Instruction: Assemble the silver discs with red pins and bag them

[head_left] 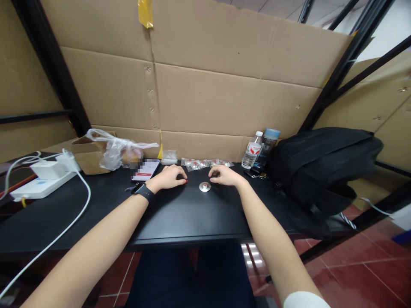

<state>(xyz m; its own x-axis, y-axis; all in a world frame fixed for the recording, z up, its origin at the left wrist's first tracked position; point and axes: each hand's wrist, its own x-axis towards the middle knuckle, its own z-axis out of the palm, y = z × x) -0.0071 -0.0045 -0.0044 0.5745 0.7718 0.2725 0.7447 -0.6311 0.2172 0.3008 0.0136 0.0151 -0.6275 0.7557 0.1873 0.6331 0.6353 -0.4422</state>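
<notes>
Arrangement on a smooth black surface, from left to right. A white rectangular power strip lies at the far left, beside an open brown cardboard box and a crumpled clear plastic bag. A dark, lit smartphone lies just behind the left hand, whose fingers are curled toward the thumb at a tiny red piece; whether it is gripped or merely touched cannot be told at this size. Small clear plastic packets with red-marked contents form a row along the rear. The round, silvery metal disc with a red centre rests between the hands, apart from both. The right hand is loosely curved, thumb and fingertips parted. Beyond it stand a clear, white-capped plastic bottle, a dark, blue-lidded flask and a black fabric backpack.
</notes>
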